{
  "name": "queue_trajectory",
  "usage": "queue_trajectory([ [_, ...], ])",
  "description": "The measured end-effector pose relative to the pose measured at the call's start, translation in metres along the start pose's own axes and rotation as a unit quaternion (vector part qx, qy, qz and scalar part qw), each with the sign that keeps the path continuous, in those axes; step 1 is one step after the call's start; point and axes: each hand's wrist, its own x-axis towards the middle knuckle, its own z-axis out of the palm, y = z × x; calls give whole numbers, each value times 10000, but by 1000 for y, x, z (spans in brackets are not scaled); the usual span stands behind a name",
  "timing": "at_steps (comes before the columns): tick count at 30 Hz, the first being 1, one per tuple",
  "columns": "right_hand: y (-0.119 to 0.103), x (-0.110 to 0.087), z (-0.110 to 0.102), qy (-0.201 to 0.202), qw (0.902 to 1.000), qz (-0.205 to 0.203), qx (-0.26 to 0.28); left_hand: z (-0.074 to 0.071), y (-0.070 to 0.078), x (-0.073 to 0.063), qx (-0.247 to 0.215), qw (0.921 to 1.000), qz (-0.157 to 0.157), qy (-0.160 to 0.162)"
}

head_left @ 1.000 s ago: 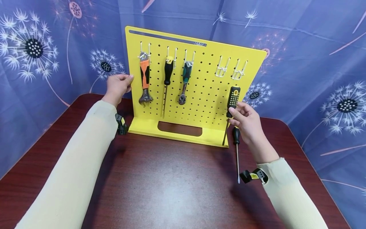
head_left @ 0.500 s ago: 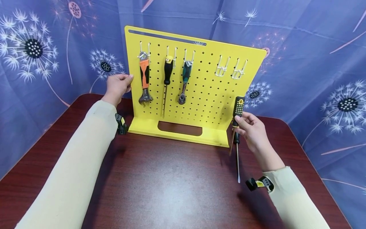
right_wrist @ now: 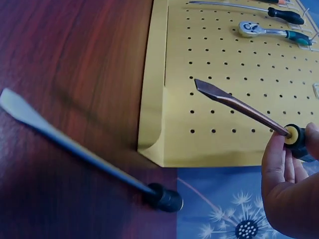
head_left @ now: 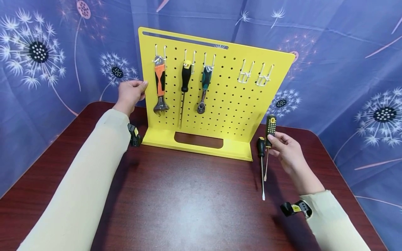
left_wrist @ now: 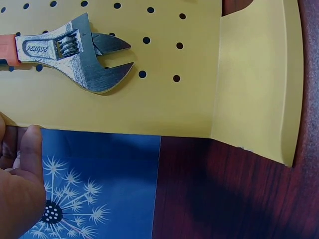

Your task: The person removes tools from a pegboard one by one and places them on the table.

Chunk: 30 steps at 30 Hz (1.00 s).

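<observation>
My right hand (head_left: 287, 151) grips a flat-blade screwdriver (head_left: 270, 128) by its black and yellow handle. It is tilted blade down, to the right of the yellow pegboard (head_left: 220, 101); the right wrist view shows its flat tip (right_wrist: 212, 91) plainly. Just left of it, a second flat-blade screwdriver (head_left: 261, 148) lies on the table with its blade towards me. My left hand (head_left: 129, 96) pinches the pegboard's left edge between thumb and fingers. Nearest that hand hangs an orange and black adjustable wrench (head_left: 160, 82), its jaws apart in the left wrist view.
Another screwdriver (head_left: 186, 78) and a green-handled ratchet wrench (head_left: 205, 80) hang mid-board. Two white hooks (head_left: 245, 72) at the upper right carry nothing. The board's base stands on a dark red wooden table (head_left: 188, 195). A blue dandelion-print curtain (head_left: 355, 42) closes off the back.
My right hand has carried the screwdriver right and downward, from in front of the board's right part to beyond its edge, past the screwdriver on the table. The left hand keeps its place.
</observation>
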Motion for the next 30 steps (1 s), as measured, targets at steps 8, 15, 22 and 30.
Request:
queue_trajectory([
  [8, 5, 0, -13, 18, 9994, 325, -154, 0, 0, -1, -29, 10000, -1, -15],
  [15, 10, -1, -21, 81, 9978, 568, -335, 1, 0, 1, -14, 10000, -15, -24],
  [22, 18, 2, -31, -37, 9925, 1014, -677, 0, -1, 2, 8, 10000, -19, -35],
  [30, 28, 6, -43, -89, 9791, 1690, -1128, 0, -2, 1, -20, 10000, 54, -41],
])
